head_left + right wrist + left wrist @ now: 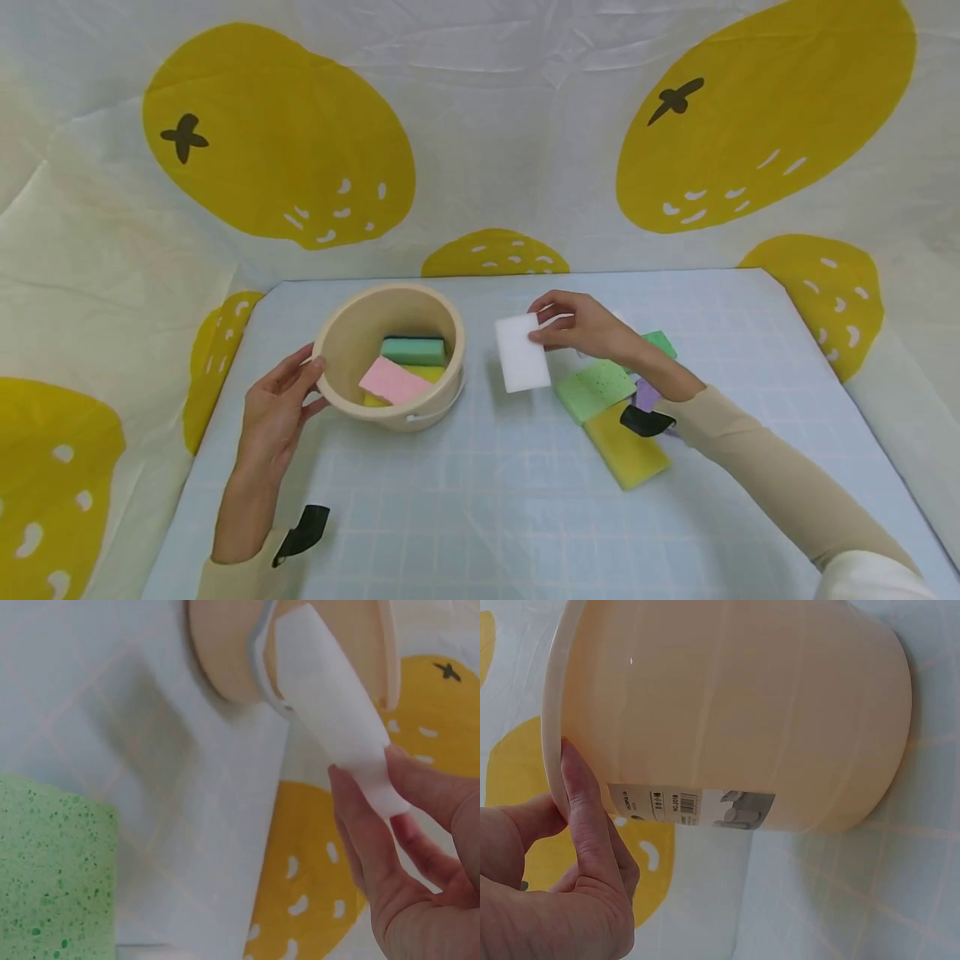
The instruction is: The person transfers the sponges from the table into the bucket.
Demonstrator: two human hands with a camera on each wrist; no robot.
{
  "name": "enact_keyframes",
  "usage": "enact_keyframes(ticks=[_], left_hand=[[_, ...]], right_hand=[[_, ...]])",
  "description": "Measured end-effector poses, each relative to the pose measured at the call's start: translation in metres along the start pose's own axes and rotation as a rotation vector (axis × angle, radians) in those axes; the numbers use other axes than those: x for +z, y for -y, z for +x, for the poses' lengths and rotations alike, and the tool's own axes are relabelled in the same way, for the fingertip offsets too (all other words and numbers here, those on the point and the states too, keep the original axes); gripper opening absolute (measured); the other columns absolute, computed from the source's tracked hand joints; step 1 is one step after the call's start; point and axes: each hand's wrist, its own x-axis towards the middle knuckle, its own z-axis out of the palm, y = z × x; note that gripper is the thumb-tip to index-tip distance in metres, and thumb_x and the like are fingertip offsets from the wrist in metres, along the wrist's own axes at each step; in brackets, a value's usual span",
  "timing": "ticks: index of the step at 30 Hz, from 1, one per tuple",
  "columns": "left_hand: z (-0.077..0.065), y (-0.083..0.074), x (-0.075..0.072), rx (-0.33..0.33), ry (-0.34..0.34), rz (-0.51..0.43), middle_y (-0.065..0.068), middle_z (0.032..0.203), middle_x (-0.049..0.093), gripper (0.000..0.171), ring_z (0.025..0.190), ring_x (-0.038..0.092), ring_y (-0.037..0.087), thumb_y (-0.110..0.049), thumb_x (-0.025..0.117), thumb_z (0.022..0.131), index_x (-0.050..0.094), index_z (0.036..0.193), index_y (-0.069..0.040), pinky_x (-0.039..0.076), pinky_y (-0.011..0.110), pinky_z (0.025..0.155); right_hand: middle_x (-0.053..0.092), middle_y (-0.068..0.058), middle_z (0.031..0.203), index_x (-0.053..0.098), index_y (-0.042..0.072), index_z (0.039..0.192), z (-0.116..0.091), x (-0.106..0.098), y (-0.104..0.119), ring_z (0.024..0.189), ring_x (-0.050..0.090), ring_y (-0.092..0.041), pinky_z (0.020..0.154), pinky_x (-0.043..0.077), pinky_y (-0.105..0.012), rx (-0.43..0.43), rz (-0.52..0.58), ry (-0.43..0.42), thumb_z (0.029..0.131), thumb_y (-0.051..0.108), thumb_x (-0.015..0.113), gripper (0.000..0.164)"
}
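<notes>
My left hand [273,408] pinches the rim of a beige bucket [390,296] on its left side, thumb at the edge and fingers against the outer wall. Inside the bucket lie a pink sponge [393,382], a green sponge with a dark layer [414,351] and a yellow piece [427,372] partly under the pink one. Between thumb and fingers, my right hand [581,325] holds a white sponge [522,354] above the table, just right of the bucket. In the right wrist view the white sponge [330,697] overlaps the bucket's side.
Right of the white sponge, several sponges lie on the table: a light green one [596,390], a yellow one [626,446], a purple one [647,395] and a brighter green one [662,343], partly behind the right forearm. The bucket's white handle [442,410] hangs down its front right.
</notes>
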Motion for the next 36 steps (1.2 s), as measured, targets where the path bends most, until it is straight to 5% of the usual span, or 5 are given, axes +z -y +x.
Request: enact_keyframes(ticks=[17,36], left_hand=[[-0.002,-0.001,-0.001,0.014,0.008,0.003,-0.003,0.128,0.064,0.07,0.099,0.065,0.011,-0.045,0.079,0.086,0.057,0.149,-0.022,0.06,0.021,0.079],[-0.001,0.0,-0.002,0.027,0.03,-0.022,-0.003,0.126,0.066,0.069,0.098,0.066,0.011,-0.043,0.08,0.086,0.058,0.148,-0.022,0.06,0.022,0.08]], right_hand=[[0.06,-0.021,0.122,0.058,-0.002,0.129,0.007,-0.008,0.05,0.101,0.07,-0.032,0.084,0.063,-0.041,-0.061,0.041,0.018,0.092,0.006,0.078,0.043],[0.061,-0.02,0.121,0.06,-0.003,0.126,0.037,0.018,0.094,0.1,0.071,-0.032,0.082,0.063,-0.042,-0.178,0.051,0.061,0.09,-0.001,0.078,0.04]])
